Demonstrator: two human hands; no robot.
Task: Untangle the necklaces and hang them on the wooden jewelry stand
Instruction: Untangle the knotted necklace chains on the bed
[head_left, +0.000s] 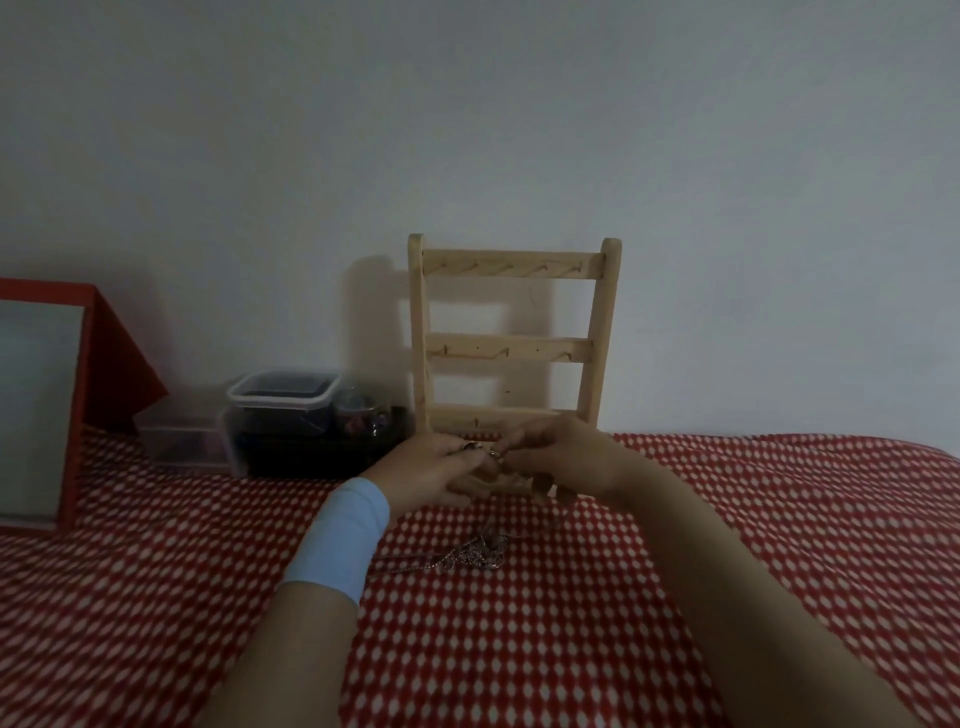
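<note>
Cloth (727, 519) lies open to left and right. Stand (514, 343) is upright at the far wall. My left hand (431, 467) and right hand (566, 457) meet at its base, fingers curled, pinching a strand of the necklaces (475, 558). The tangle rests just nearer.

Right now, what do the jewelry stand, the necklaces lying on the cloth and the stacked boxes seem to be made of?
Jewelry stand: pale bare wood with a matte, even tan surface.
Necklaces: probably metal, thin chains with a dull silvery glint; too blurred for more.
Stacked boxes: likely clear plastic, translucent walls showing dark contents.
</note>
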